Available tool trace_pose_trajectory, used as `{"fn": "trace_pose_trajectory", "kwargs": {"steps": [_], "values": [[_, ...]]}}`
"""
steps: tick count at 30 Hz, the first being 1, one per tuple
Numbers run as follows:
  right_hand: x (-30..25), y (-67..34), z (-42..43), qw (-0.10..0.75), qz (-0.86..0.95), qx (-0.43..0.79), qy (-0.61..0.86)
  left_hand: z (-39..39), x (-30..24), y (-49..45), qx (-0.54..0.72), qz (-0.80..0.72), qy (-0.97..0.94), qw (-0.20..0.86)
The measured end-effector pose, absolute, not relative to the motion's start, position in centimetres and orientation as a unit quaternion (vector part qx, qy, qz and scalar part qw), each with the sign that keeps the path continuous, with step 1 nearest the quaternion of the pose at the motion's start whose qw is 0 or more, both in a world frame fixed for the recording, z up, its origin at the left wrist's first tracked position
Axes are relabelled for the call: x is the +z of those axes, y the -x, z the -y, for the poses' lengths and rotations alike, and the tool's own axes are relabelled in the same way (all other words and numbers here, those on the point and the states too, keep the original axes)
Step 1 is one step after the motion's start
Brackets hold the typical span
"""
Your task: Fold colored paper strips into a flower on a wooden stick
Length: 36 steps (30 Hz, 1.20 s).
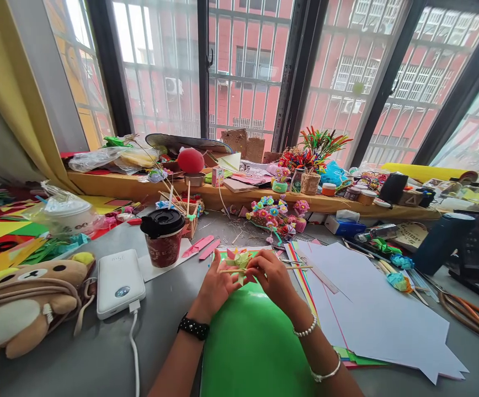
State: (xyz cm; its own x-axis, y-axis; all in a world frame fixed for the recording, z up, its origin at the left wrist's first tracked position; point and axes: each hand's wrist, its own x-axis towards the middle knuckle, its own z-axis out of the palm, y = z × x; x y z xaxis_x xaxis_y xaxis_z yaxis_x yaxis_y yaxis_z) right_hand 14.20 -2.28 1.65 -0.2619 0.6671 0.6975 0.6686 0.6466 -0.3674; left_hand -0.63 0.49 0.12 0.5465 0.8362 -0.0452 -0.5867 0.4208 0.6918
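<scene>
My left hand [217, 286] and my right hand [271, 278] meet over a green paper sheet [250, 342] on the grey table [78, 358]. Between them they pinch a small folded paper flower [239, 259] in pink and pale green, fixed on a thin wooden stick [301, 267] that juts out to the right. Both hands have their fingers curled around the flower. A black band sits on my left wrist; pearl bracelets circle my right wrist.
A coffee cup with a black lid [164, 237] and a white power bank [119, 281] stand to the left, beside a plush bear [24, 303]. White and coloured sheets [372, 309] lie on the right. The window ledge [243, 193] holds craft clutter and paper flowers [275, 212].
</scene>
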Motion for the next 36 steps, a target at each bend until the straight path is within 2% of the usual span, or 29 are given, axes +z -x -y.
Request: {"fn": "trace_pose_trajectory", "kwargs": {"steps": [5, 12, 19, 36], "values": [[1.3, -13.4, 2.5, 0.411, 0.818, -0.056, 0.399, -0.9, -0.2, 0.5, 0.396, -0.176, -0.302, 0.849], [0.6, -12.8, 2.3, 0.443, 0.792, -0.127, 0.401, -0.6, -0.2, 0.5, 0.415, -0.155, -0.300, 0.845], [0.2, -12.2, 2.6, 0.479, 0.766, -0.147, 0.402, -0.5, -0.3, 0.2, 0.457, -0.153, -0.256, 0.838], [-0.1, -11.9, 2.4, 0.490, 0.740, -0.113, 0.447, -0.7, -0.8, -0.6, 0.517, -0.121, -0.175, 0.829]]}}
